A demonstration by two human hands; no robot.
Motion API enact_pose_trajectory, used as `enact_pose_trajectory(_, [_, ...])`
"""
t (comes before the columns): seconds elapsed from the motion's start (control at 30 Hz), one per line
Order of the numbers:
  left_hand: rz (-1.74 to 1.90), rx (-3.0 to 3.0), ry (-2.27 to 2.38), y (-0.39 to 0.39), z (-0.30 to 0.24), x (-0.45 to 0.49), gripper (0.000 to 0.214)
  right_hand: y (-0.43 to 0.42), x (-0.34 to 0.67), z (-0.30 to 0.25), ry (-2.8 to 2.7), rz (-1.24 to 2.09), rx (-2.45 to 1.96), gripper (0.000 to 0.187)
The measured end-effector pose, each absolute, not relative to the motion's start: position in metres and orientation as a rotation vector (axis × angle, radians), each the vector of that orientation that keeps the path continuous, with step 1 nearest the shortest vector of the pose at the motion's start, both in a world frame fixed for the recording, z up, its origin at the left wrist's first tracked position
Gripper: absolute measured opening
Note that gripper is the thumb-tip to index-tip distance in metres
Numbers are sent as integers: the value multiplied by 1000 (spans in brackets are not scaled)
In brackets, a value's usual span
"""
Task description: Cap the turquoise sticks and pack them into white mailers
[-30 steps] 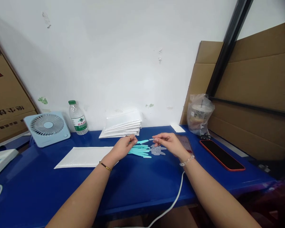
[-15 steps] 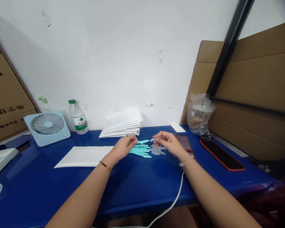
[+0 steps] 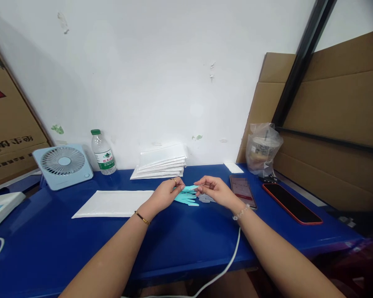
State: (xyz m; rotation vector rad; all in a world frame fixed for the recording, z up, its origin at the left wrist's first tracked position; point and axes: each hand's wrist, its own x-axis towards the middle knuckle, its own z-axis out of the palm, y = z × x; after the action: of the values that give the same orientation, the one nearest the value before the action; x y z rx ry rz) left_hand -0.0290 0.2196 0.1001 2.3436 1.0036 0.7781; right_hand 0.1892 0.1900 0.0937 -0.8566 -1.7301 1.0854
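My left hand (image 3: 167,194) is closed on a slim turquoise eyebrow razor (image 3: 191,188), which points to the right. At that razor's right end, my right hand (image 3: 217,192) pinches a small translucent cap, mostly hidden by the fingers. Under the hands lies a pile of similar turquoise razors (image 3: 186,199), their left ends partly covered by my left hand. A small heap of translucent caps (image 3: 205,198) sits just right of them, partly behind my right hand. A flat white padded envelope (image 3: 113,203) rests to the left of my left hand.
At the wall stand a stack of white envelopes (image 3: 160,163), a water bottle (image 3: 104,153) and a blue fan (image 3: 64,165). Two phones (image 3: 243,190) lie on the right, near a bagged drink cup (image 3: 262,151). A white cable (image 3: 230,260) crosses the blue table's (image 3: 174,248) front edge.
My right hand has moved left with the cap, up to the end of the razor in my left hand. The hands are now almost together.
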Motion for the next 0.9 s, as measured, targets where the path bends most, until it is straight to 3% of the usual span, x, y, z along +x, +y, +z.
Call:
enact_pose_trajectory(0.2, [809,2352,1033,217,97,-26,25,191,189,88,-1787,1043,-897,31])
enact_pose_trajectory(0.4, [781,2353,1029,215,95,-22,25,196,196,87,-1958,580,-961,23])
enact_pose_trajectory(0.53, [727,2385,1018,220,93,-22,26,200,201,87,-1967,460,-1016,21])
enact_pose_trajectory(0.7, [917,2493,1392,236,88,-35,35,213,210,85,-1779,367,-1213,19])
enact_pose_trajectory(0.9, [529,2519,1167,233,77,-43,42,233,219,81,-1732,456,-1382,16])
